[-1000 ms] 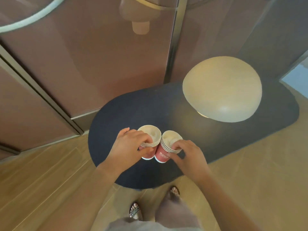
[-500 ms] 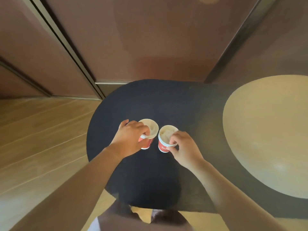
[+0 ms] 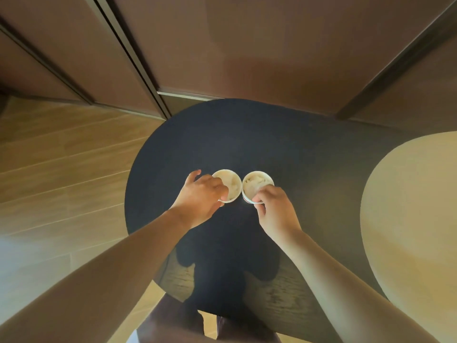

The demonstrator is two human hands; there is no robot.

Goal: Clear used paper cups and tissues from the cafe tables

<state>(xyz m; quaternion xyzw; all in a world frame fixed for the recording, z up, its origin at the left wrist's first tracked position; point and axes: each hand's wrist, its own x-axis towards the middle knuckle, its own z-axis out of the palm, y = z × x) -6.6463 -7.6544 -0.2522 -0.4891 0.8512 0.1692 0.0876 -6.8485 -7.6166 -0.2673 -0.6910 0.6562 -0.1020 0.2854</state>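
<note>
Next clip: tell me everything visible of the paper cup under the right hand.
The right cup is a paper cup, white inside with a white rim and a sliver of red outer wall showing. It stands upright on the dark table, mouth up, with something pale and crumpled inside, likely tissue. The right hand pinches its near rim. Its rim sits against, or almost against, the left cup.

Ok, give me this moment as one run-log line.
left hand: grips left white-lined paper cup | right hand: pinches rim of right white-lined paper cup | both cups upright, side by side over round black table
</note>
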